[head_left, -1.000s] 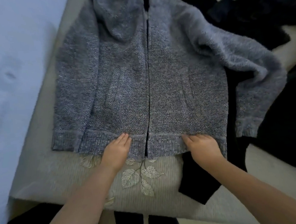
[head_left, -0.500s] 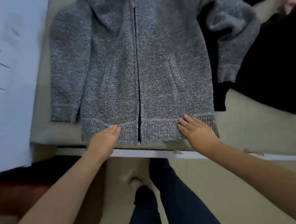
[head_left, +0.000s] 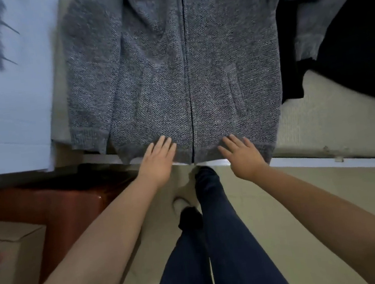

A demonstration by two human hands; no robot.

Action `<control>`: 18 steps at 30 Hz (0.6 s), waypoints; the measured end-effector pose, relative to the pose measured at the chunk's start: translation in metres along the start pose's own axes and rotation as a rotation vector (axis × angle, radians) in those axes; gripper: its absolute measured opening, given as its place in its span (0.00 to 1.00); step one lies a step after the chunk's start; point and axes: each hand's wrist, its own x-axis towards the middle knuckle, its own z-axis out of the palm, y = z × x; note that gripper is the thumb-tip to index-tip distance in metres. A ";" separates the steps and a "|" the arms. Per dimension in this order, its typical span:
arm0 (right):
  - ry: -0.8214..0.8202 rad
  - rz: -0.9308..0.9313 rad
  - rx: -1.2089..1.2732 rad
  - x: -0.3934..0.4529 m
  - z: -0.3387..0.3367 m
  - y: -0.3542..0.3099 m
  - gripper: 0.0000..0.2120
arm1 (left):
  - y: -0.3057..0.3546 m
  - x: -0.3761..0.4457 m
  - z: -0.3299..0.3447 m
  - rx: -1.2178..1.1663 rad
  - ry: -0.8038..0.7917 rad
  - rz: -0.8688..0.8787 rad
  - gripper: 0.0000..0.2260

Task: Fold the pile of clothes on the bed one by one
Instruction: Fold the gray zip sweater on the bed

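A grey knitted zip jacket (head_left: 174,69) lies flat, front up, on the bed (head_left: 317,114), its hem at the bed's near edge. Its left sleeve lies straight along the body; its right sleeve (head_left: 307,13) bends out over dark clothes. My left hand (head_left: 158,161) rests flat on the hem left of the zipper, fingers straight. To the right of the zipper my right hand (head_left: 241,154) lies flat on the hem too, fingers spread. The jacket's top is out of frame.
Black clothes (head_left: 346,51) lie on the bed to the right of the jacket. A pale blue sheet or board (head_left: 9,102) is at the left. My legs in dark trousers (head_left: 215,243) stand on the tiled floor; a cardboard box (head_left: 8,253) sits at lower left.
The view has tilted down, so floor and legs fill more of it. The jacket's hem now reaches the bed's edge, and both hands stay flat on it with fingers more spread.
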 end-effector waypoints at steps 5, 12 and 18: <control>0.215 0.010 0.121 0.041 -0.068 0.021 0.25 | -0.004 0.048 -0.055 -0.130 0.121 -0.076 0.25; 0.348 0.062 0.235 0.127 -0.169 0.089 0.23 | -0.046 0.132 -0.141 -0.219 0.203 -0.190 0.24; 0.491 0.112 0.251 0.186 -0.228 0.148 0.21 | -0.103 0.194 -0.189 -0.309 0.294 -0.308 0.24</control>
